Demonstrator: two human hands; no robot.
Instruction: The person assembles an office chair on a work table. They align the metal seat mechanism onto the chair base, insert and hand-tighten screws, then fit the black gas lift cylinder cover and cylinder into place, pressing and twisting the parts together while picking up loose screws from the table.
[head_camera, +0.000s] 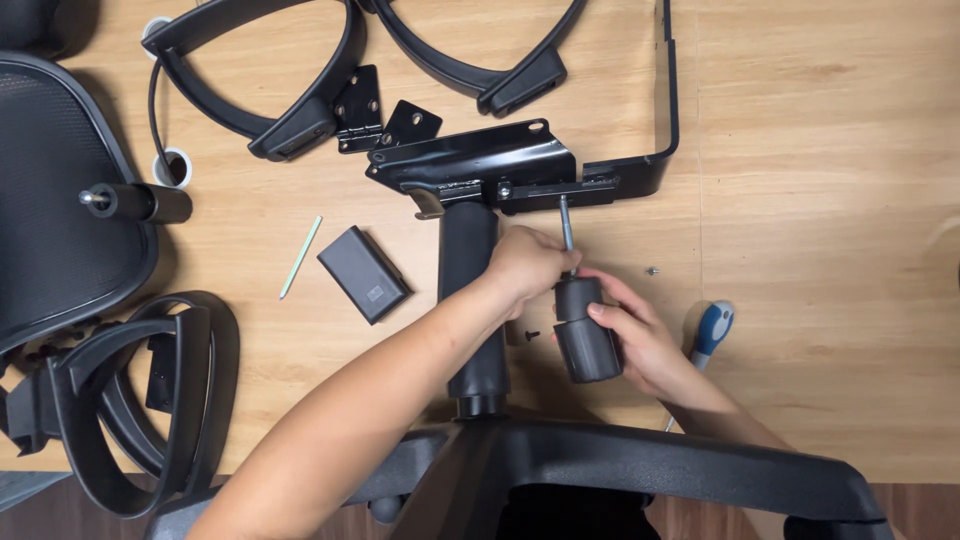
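On the light wooden desk (820, 150), both hands, left (525, 262) and right (635, 335), grip a black-handled screwdriver (583, 335) at a black metal chair mechanism plate (470, 165).

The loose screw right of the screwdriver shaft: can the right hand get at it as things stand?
Probably not straight away: the screw lies on open table nearby with nothing across it, but the right hand has its grip full with the screwdriver.

The left hand (525, 262) reaches in from lower left, fingers pinched. The right hand (630, 335) curls in a closed grip beside it.
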